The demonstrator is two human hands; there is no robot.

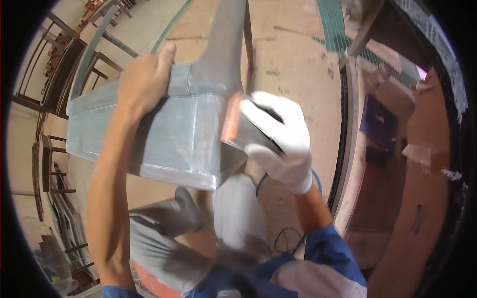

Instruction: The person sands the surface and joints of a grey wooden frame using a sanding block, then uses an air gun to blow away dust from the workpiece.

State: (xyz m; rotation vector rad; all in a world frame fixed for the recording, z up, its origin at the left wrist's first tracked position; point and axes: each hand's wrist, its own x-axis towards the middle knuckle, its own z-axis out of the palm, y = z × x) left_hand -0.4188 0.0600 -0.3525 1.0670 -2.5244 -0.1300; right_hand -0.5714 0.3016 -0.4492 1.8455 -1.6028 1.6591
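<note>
A grey-coated wooden chair [169,134] is in front of me, its seat tilted toward me and a post rising at the back. My left hand [144,82], bare, grips the far edge of the seat, with some fingers hidden. My right hand [280,126], in a white glove, is closed around a grey sander [248,131] with an orange pad. The pad is against the right side of the seat frame, by the foot of the post. Motion blurs the glove and sander a little.
A blue hose [318,181] loops by my right wrist. At the right stands a brown bench [382,198] with a dark blue flat box [378,121] on it. More wooden chairs [64,74] stand at the left. My knees are beneath the seat.
</note>
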